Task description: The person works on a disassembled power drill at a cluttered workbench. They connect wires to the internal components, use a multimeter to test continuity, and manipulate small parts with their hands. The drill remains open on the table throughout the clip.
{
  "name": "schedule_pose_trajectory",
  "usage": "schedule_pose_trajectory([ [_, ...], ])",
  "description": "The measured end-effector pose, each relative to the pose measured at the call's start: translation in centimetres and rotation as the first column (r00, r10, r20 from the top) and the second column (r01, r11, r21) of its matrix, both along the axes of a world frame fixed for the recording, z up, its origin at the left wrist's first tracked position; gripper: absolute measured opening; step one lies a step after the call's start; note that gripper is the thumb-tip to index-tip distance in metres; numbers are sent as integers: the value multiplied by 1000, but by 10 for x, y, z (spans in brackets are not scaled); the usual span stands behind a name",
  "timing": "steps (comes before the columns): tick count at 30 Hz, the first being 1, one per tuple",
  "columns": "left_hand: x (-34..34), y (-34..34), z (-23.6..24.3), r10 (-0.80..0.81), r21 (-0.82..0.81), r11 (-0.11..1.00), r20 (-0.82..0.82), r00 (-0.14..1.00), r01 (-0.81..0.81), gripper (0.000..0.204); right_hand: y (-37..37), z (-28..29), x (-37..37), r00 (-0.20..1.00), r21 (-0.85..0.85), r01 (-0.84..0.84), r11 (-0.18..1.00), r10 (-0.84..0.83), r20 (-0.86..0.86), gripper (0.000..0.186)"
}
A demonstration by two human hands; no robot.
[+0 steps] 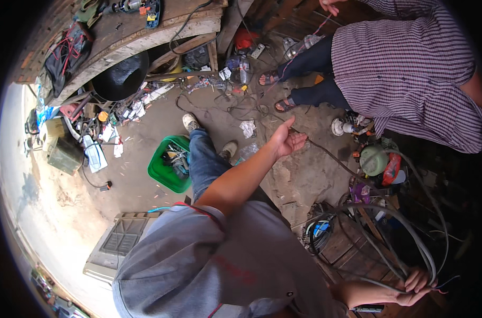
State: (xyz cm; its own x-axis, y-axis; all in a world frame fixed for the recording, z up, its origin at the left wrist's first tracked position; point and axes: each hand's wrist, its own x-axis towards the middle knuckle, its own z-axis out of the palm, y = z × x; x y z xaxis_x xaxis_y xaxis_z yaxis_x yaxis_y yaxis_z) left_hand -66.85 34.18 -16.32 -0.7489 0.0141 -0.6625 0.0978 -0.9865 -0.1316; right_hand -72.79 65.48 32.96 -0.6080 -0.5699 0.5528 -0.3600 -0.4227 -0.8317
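Observation:
My left hand (287, 143) reaches forward over the dirt floor, palm turned up, fingers stretched out and thumb apart. A dark cable (334, 158) runs from beside its fingertips toward the right; whether it touches the fingers is hard to see. At the lower right, my right hand (413, 288) is closed around a loosely looped grey cable (402, 212). Thin coloured wire ends (441, 291) stick out past that fist. The loops arch above a wooden surface, next to a smaller dark cable coil (319, 236).
Another person in a checked shirt (405, 69) stands ahead at right, a hand (329, 7) at a thin pink wire (304, 46). A green bin (169, 183) of tools stands by my leg. Beyond are a wooden bench (172, 24), a black pan (120, 77), and scattered scraps.

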Motion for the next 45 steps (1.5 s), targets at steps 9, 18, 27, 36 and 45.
schedule_pose_trajectory([
  [9, -24, 56, -75, -72, -52, 994, 401, 913, 101, 37, 103, 55, -8, 591, -252, 772, 584, -805, -54, 30],
  [18, 48, -48, 32, 374, -437, 838, 23, 927, -327, 12, 123, -5, -41, 446, 224, 882, 414, -887, -117, 36],
  [27, 83, 76, 246, -745, -871, -456, 260, 614, -184, 15, -92, -207, -17, 846, 615, -235, 753, -154, 511, 64],
  [36, 98, 83, 232, -595, -782, -588, 243, 766, -209, 27, -141, -196, 21, 936, 848, -264, 460, -89, 340, 37],
  [45, 108, -68, 179, -94, -887, -395, -219, 971, -238, 56, -57, -88, 4, 974, 421, -158, 893, 71, 216, 26],
])
